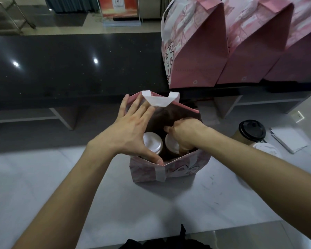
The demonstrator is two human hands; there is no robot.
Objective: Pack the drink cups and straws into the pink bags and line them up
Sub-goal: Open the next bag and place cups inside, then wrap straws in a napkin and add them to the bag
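Observation:
An open pink bag (180,169) with white handles stands on the white counter in front of me. Two cups sit inside it, a white-lidded cup (152,141) on the left and a second cup (171,143) on the right. My left hand (131,130) spreads the bag's mouth, fingers on the far rim and thumb on the near rim. My right hand (185,133) reaches into the bag with its fingers closed around the top of the right cup. No straw is visible.
Three closed pink bags (196,51) stand in a row on the raised dark ledge (70,69) at the back right. A black-lidded paper cup (251,131), a white lid (266,149) and papers (289,139) lie at the right of the white counter (43,177).

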